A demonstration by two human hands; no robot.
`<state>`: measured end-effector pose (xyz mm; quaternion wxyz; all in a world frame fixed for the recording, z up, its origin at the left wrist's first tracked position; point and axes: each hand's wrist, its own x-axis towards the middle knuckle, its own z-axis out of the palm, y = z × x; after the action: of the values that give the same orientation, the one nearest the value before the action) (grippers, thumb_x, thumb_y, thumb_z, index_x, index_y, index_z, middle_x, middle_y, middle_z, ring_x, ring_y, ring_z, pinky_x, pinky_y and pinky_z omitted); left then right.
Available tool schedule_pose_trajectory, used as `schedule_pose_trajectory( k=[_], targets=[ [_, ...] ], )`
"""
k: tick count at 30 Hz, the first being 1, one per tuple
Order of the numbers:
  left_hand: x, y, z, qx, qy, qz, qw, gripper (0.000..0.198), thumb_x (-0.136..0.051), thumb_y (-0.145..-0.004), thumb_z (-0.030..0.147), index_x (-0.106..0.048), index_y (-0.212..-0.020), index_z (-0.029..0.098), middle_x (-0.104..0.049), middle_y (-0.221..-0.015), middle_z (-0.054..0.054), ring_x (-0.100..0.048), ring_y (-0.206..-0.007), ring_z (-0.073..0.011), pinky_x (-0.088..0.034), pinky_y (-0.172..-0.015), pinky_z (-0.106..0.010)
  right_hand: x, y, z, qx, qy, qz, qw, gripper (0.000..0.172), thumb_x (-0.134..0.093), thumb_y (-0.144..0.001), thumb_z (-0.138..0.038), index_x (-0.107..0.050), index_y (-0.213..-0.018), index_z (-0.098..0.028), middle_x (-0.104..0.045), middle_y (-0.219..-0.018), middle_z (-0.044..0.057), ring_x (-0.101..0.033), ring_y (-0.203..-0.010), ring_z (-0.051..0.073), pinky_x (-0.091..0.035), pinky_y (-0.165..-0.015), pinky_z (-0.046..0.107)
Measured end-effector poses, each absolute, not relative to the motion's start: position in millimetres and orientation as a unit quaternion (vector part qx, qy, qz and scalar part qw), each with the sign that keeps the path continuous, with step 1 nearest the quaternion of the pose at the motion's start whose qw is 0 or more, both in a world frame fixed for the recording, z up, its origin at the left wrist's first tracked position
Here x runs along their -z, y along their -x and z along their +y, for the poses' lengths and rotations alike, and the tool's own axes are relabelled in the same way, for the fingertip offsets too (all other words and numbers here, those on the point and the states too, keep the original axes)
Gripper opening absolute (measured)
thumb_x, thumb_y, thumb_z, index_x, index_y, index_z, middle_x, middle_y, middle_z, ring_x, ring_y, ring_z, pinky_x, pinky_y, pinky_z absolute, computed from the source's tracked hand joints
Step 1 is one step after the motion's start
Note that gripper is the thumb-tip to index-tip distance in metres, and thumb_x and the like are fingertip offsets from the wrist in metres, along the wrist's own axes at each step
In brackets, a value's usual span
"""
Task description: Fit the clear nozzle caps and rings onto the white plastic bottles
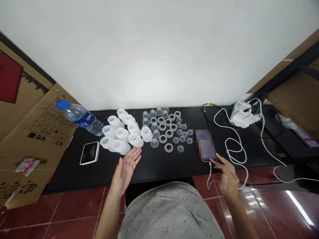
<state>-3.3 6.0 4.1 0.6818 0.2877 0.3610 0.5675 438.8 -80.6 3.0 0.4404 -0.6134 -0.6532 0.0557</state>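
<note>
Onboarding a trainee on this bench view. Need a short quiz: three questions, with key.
1. True or false: the blue-capped water bottle stands upright.
2. Which is nearest the left hand? A) the translucent white cups B) the blue-capped water bottle C) the white charger block
3. What flat device lies by the right hand, with a white cable at its near end?

Key: 1 false, it lies on its side. 2 A. 3 a smartphone.
</note>
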Motion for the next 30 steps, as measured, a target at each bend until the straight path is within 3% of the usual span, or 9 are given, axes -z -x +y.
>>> schedule_pose_trajectory(
  k=[3, 9, 13, 17, 22, 30],
  targets=[
    [-4.2, 3.6, 6.3, -0.565, -0.290, 0.362, 0.682, 0.068, -0.045, -0.107, 0.069, -0.071, -0.145, 0.018, -0.060, -0.161, -0.018, -0.041, -0.161, -0.0391, -0.017, -0.138, -0.061, -2.1, -435.0, -67.1, -0.077, 0.621, -0.658, 0.418, 0.048, -0.039, -0.109, -0.059, -0.075, -0.121, -0.030, -0.075, -0.141, 0.011, -0.058, -0.144, 0.042, -0.039, -0.119, 0.070],
    [-1.8, 4.0, 6.3, -0.568, -0.292, 0.361, 0.679, 0.068, -0.044, -0.107, 0.069, -0.070, -0.146, 0.018, -0.059, -0.161, -0.018, -0.039, -0.162, -0.0389, -0.017, -0.138, -0.061, -23.2, -419.7, -43.1, -0.115, 0.635, -0.621, 0.446, 0.039, -0.037, -0.112, -0.053, -0.060, -0.130, -0.027, -0.054, -0.166, 0.015, -0.038, -0.162, 0.037, -0.029, -0.127, 0.069],
    [-0.3, 4.3, 6.2, -0.567, -0.297, 0.360, 0.679, 0.069, -0.044, -0.107, 0.070, -0.070, -0.146, 0.019, -0.059, -0.162, -0.018, -0.039, -0.162, -0.0388, -0.017, -0.138, -0.060, -34.4, -386.3, -45.1, -0.200, 0.616, -0.544, 0.533, 0.037, -0.041, -0.113, -0.055, -0.059, -0.130, -0.029, -0.049, -0.169, 0.015, -0.045, -0.158, 0.036, -0.032, -0.128, 0.066],
    [0.2, 4.3, 6.2, -0.571, -0.292, 0.359, 0.679, 0.069, -0.043, -0.107, 0.069, -0.070, -0.146, 0.019, -0.059, -0.162, -0.018, -0.040, -0.162, -0.0383, -0.017, -0.138, -0.060, -26.9, -335.5, -40.5, -0.339, 0.528, -0.406, 0.665, 0.039, -0.042, -0.111, -0.061, -0.058, -0.130, -0.032, -0.060, -0.160, 0.013, -0.051, -0.155, 0.033, -0.036, -0.128, 0.065],
    [-1.0, 3.3, 6.2, -0.572, -0.288, 0.360, 0.678, 0.068, -0.044, -0.107, 0.069, -0.071, -0.144, 0.019, -0.060, -0.162, -0.017, -0.040, -0.162, -0.0378, -0.016, -0.138, -0.059, -9.4, -296.9, -26.9, -0.401, 0.537, -0.326, 0.667, 0.045, -0.048, -0.109, -0.062, -0.055, -0.139, -0.029, -0.057, -0.162, 0.014, -0.048, -0.157, 0.029, -0.033, -0.131, 0.062],
    [1.5, 1.3, 5.1, -0.578, -0.291, 0.344, 0.680, 0.070, -0.045, -0.106, 0.071, -0.071, -0.145, 0.019, -0.060, -0.162, -0.017, -0.039, -0.162, -0.0378, -0.016, -0.139, -0.058, -0.1, -290.1, -7.8, -0.422, 0.541, -0.348, 0.638, 0.046, -0.049, -0.109, -0.063, -0.062, -0.134, -0.027, -0.065, -0.150, 0.013, -0.055, -0.151, 0.029, -0.040, -0.130, 0.057]
  ],
)
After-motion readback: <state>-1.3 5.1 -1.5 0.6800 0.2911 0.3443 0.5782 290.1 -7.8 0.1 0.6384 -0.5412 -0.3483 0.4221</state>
